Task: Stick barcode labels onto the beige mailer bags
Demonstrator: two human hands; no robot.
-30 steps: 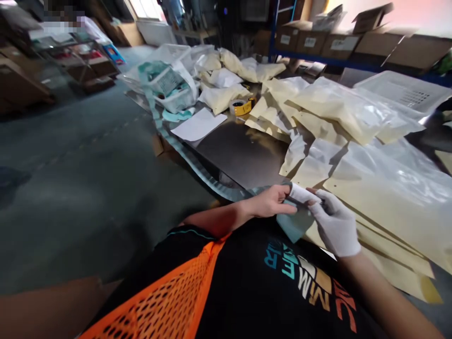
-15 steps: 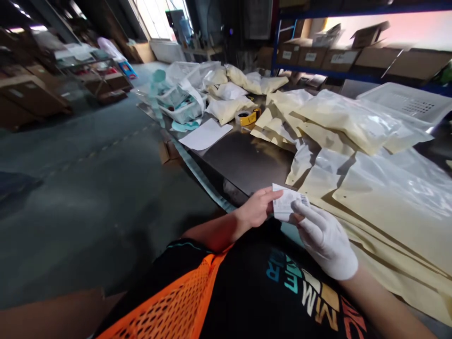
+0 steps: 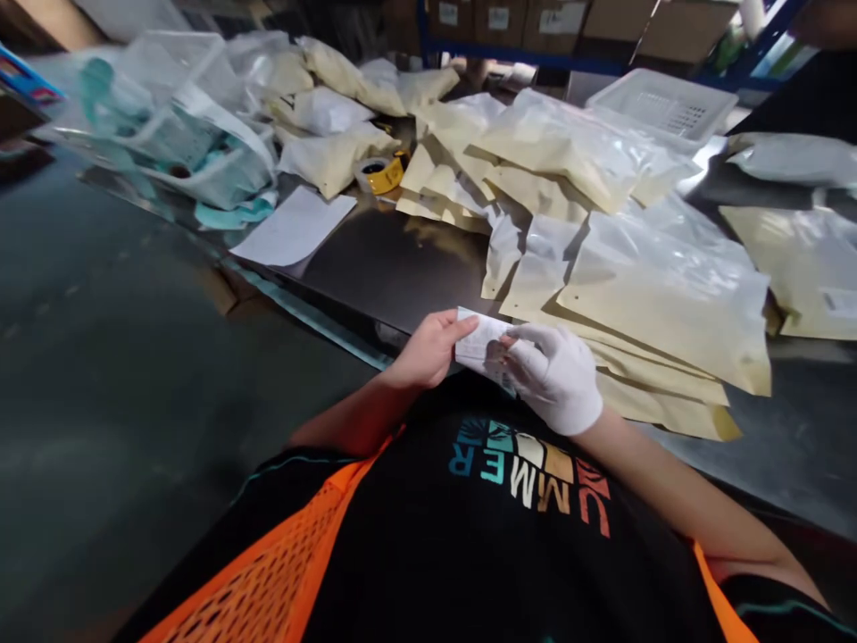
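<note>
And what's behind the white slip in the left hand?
Past the white slip: dark tabletop and pale bags. The left hand has its thumb in front; its other fingertips and anything directly behind are covered.

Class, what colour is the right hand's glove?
The glove is white, clearest in the head view.

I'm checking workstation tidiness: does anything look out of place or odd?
Two things: a long teal strip runs along the left edge of the table instead of lying on top, and only the right hand wears a white glove while the left hand is bare.
</note>
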